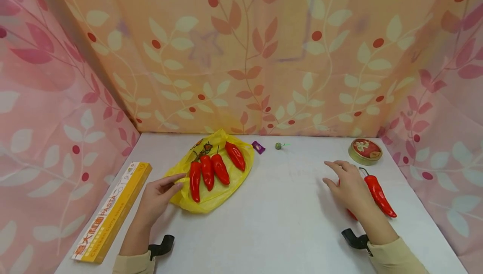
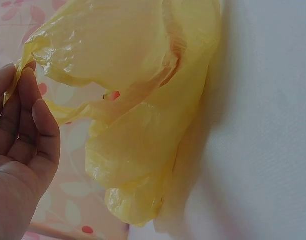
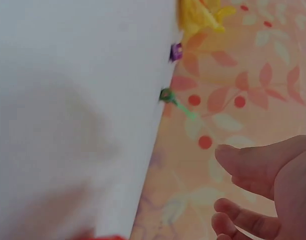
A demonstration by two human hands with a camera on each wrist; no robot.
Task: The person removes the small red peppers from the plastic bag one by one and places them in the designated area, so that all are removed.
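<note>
A yellow plastic bag (image 1: 222,200) lies spread at the middle left of the table, with several red chili peppers (image 1: 220,169) on it. My left hand (image 1: 156,198) pinches the bag's near left edge; in the left wrist view, thumb and fingers hold a gathered strip of the yellow plastic (image 2: 138,140). Over on the right, my right hand (image 1: 352,188) hovers with its fingers apart and holds nothing. Beside it lies a red chili pepper (image 1: 379,196) with a dark stem. Another red pepper (image 1: 351,214) is mostly hidden under that hand.
A long yellow pasta box (image 1: 113,213) lies along the table's left side. Toward the back are a small purple-wrapped candy (image 1: 258,147) and a green lollipop (image 1: 278,145). A round tin (image 1: 365,151) stands at the back right. Patterned cloth (image 1: 245,56) encloses the table.
</note>
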